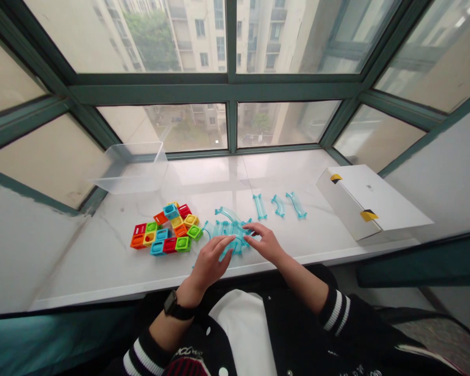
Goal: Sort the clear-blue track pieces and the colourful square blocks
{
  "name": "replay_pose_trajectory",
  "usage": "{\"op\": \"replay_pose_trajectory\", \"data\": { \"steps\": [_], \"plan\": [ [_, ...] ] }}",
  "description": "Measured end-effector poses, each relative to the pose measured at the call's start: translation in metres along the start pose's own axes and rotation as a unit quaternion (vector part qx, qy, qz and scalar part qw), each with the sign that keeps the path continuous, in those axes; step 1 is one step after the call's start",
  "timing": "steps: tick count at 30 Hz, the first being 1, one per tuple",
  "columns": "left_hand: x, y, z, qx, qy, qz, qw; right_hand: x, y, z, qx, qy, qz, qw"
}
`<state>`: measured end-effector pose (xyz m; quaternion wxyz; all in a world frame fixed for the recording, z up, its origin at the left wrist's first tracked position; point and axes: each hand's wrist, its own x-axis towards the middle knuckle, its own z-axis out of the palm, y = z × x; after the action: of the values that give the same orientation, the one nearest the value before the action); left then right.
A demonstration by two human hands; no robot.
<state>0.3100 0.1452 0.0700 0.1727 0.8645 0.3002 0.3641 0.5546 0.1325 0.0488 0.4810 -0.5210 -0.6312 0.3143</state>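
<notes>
A heap of clear blue plastic track pieces (226,227) lies near the front edge of the sill. My left hand (212,259) is over the heap's front left side, its fingers stretched out and the thumb apart. At the heap's right side is my right hand (267,243), thumb and fingers apart, fingertips at the pieces. Whether those fingertips press on a piece cannot be made out. One long curved track piece (229,213) lies across the top of the heap. Behind my right hand, a straight track piece (260,207) and two curved track pieces (278,206) are laid out separately.
Coloured toy blocks (169,245) in red, orange, yellow, green and blue sit left of my hands. A clear plastic bin (141,183) stands at the back left. On the right is a white box (376,201) with yellow-and-black tabs. Green-framed windows (231,94) border the sill.
</notes>
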Motion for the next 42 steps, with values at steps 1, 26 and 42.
{"op": "replay_pose_trajectory", "data": {
  "steps": [1,26,42],
  "plan": [
    [-0.002,-0.003,-0.003,-0.002,0.009,-0.016,1.000,0.001,0.005,-0.008,-0.005,0.019,0.016,1.000],
    [-0.045,-0.040,-0.035,0.029,0.080,-0.122,0.989,0.023,0.139,-0.193,-0.358,0.223,0.108,0.900],
    [-0.049,-0.042,-0.033,0.024,0.081,-0.139,0.987,0.029,0.164,-0.192,-0.398,0.166,0.149,0.890]
  ]
}}
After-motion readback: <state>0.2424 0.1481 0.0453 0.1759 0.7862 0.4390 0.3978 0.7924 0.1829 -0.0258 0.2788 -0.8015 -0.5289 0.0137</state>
